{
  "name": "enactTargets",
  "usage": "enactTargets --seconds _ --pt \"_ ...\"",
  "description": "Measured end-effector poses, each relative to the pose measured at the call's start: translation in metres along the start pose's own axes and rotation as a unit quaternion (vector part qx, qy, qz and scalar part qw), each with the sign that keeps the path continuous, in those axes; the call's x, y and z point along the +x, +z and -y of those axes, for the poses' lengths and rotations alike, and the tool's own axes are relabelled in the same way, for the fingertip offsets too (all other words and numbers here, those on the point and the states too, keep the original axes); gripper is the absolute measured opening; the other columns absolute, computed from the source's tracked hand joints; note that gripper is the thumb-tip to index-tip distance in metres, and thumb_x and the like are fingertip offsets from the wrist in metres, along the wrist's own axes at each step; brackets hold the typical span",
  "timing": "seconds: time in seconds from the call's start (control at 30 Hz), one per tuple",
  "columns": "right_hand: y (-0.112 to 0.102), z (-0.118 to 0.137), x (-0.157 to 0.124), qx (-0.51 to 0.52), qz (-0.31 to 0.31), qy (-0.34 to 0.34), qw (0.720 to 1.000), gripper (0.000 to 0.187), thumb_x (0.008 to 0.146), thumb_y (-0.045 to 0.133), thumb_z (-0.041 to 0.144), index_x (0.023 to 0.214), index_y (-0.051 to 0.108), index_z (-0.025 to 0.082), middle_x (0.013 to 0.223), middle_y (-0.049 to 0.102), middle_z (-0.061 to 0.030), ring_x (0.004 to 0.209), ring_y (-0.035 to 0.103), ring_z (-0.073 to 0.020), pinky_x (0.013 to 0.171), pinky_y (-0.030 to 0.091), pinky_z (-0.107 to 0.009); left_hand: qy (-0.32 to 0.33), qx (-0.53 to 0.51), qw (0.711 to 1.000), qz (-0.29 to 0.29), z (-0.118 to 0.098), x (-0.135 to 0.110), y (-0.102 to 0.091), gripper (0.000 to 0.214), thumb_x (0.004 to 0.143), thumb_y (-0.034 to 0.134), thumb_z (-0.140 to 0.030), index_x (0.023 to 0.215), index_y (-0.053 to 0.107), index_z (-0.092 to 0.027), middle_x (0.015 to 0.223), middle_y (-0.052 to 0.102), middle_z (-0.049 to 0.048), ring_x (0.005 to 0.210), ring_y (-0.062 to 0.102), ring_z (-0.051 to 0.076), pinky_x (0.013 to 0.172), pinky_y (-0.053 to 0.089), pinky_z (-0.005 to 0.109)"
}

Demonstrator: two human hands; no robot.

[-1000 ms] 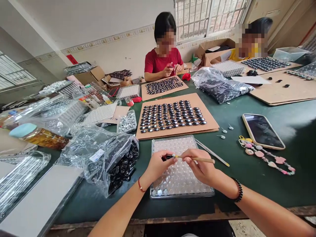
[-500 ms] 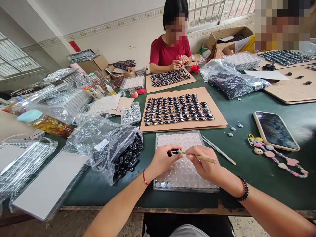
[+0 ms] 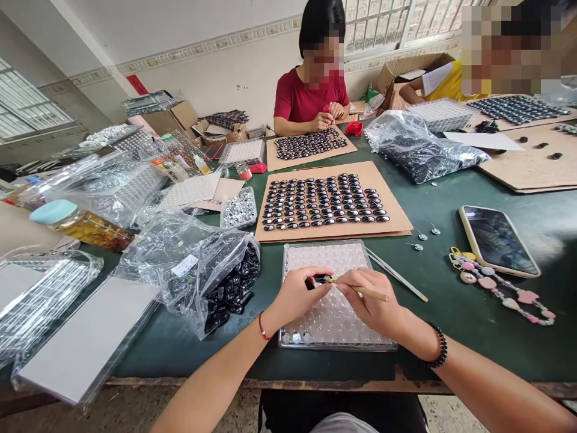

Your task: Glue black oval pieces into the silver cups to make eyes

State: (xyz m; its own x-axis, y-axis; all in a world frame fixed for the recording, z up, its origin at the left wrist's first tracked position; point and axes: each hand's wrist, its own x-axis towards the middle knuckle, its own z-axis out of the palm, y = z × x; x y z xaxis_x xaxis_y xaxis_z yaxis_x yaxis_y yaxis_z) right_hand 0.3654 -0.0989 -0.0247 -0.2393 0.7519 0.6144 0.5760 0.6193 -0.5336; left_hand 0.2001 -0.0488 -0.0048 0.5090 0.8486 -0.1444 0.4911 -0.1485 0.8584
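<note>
In my left hand a small glossy black piece with a silvery face is pinched between thumb and fingers. My right hand grips a thin wooden stick, its yellowish tip touching or very near the black piece. Both hands are above a clear plastic tray of round pockets, where a few silvery discs sit in the front left corner. Beyond it, rows of black oval pieces with silvery centres lie on a cardboard sheet.
An open plastic bag of black pieces lies left, near a box of small silvery parts and a lidded jar. To the right are white tweezers, a phone and a beaded strap. Two people sit across the table.
Both hands keep their hold, with the stick's tip still at the black piece. The view has shifted slightly; the co-worker in yellow has shifted an arm.
</note>
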Motion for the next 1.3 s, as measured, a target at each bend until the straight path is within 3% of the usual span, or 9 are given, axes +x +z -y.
enactTargets --seconds 0.43,0.67,0.8,0.87,0.93,1.07,1.1,1.17,1.3 --pt "0.001 -0.001 0.001 0.009 0.0 -0.002 1.0 0.025 0.095 0.033 0.024 0.078 0.049 0.016 0.065 0.055 -0.002 0.054 0.047 -0.0131 0.053 0.031 -0.025 0.019 0.014 1.0 -0.013 0.001 -0.002 0.0 0.027 0.073 0.057 -0.031 0.096 0.066 -0.021 0.08 0.066 0.0004 0.061 0.051 0.011 0.057 0.039 0.02" --pt "0.005 0.001 0.002 -0.062 0.016 -0.037 0.997 0.025 0.094 0.035 0.022 0.076 0.05 0.015 0.067 0.055 -0.0033 0.054 0.045 -0.0138 0.053 0.031 -0.026 -0.026 -0.057 0.998 0.001 0.002 0.002 0.0 0.029 0.079 0.047 -0.035 0.094 0.065 -0.018 0.075 0.066 0.001 0.045 0.049 0.009 0.048 0.038 0.021" --pt "0.008 0.005 0.005 -0.096 0.032 -0.046 0.994 0.031 0.095 0.033 0.024 0.072 0.052 0.015 0.064 0.054 -0.0038 0.051 0.044 -0.0141 0.051 0.03 -0.027 -0.026 -0.033 0.998 -0.034 0.005 0.006 0.003 0.025 0.078 0.048 -0.031 0.091 0.065 -0.019 0.083 0.067 0.0026 0.063 0.058 0.015 0.058 0.043 0.023" --pt "0.008 0.005 0.006 -0.057 0.022 -0.02 0.998 0.031 0.095 0.032 0.027 0.073 0.052 0.015 0.065 0.054 -0.0038 0.053 0.045 -0.0143 0.052 0.031 -0.026 -0.001 -0.029 0.999 -0.042 0.006 0.006 0.004 0.022 0.078 0.048 -0.03 0.088 0.065 -0.019 0.084 0.066 0.0026 0.074 0.059 0.017 0.067 0.044 0.025" --pt "0.007 0.003 0.009 0.045 0.002 0.059 0.997 0.032 0.095 0.032 0.031 0.075 0.051 0.015 0.064 0.054 -0.003 0.053 0.047 -0.0135 0.051 0.033 -0.025 0.017 -0.042 0.998 -0.038 0.006 0.005 0.005 0.021 0.079 0.047 -0.031 0.087 0.063 -0.019 0.08 0.065 0.0023 0.074 0.058 0.017 0.068 0.043 0.026" --pt "0.003 -0.002 0.013 0.282 -0.036 0.248 0.926 0.044 0.095 0.025 0.039 0.06 0.04 0.017 0.05 0.043 0.0013 0.042 0.042 -0.0104 0.044 0.033 -0.021 0.032 -0.081 0.994 -0.06 0.005 0.002 0.005 0.018 0.079 0.049 -0.032 0.082 0.06 -0.018 0.073 0.061 0.0015 0.066 0.057 0.015 0.061 0.042 0.024" --pt "0.003 -0.002 0.014 0.295 -0.044 0.263 0.918 0.045 0.095 0.026 0.039 0.058 0.038 0.017 0.049 0.041 0.0018 0.042 0.041 -0.0104 0.045 0.033 -0.021 0.033 -0.088 0.993 -0.07 0.005 0.002 0.004 0.017 0.079 0.05 -0.031 0.081 0.06 -0.018 0.073 0.061 0.0016 0.065 0.057 0.014 0.06 0.041 0.023" --pt "0.003 -0.002 0.015 0.258 -0.044 0.258 0.93 0.039 0.093 0.033 0.039 0.062 0.042 0.016 0.053 0.043 0.0015 0.047 0.04 -0.0107 0.047 0.031 -0.021 0.024 -0.108 0.992 -0.068 0.006 0.002 0.003 0.017 0.078 0.051 -0.032 0.083 0.06 -0.018 0.072 0.06 0.0017 0.06 0.054 0.012 0.055 0.04 0.022" --pt "0.006 0.0 0.014 0.155 0.013 0.218 0.963 0.013 0.086 0.051 0.028 0.081 0.053 0.016 0.068 0.048 0.0009 0.054 0.037 -0.0105 0.049 0.028 -0.021 -0.002 -0.195 0.981 0.003 0.007 0.003 0.003 0.03 0.078 0.052 -0.037 0.104 0.053 -0.02 0.073 0.06 0.001 0.043 0.043 0.007 0.043 0.033 0.02"
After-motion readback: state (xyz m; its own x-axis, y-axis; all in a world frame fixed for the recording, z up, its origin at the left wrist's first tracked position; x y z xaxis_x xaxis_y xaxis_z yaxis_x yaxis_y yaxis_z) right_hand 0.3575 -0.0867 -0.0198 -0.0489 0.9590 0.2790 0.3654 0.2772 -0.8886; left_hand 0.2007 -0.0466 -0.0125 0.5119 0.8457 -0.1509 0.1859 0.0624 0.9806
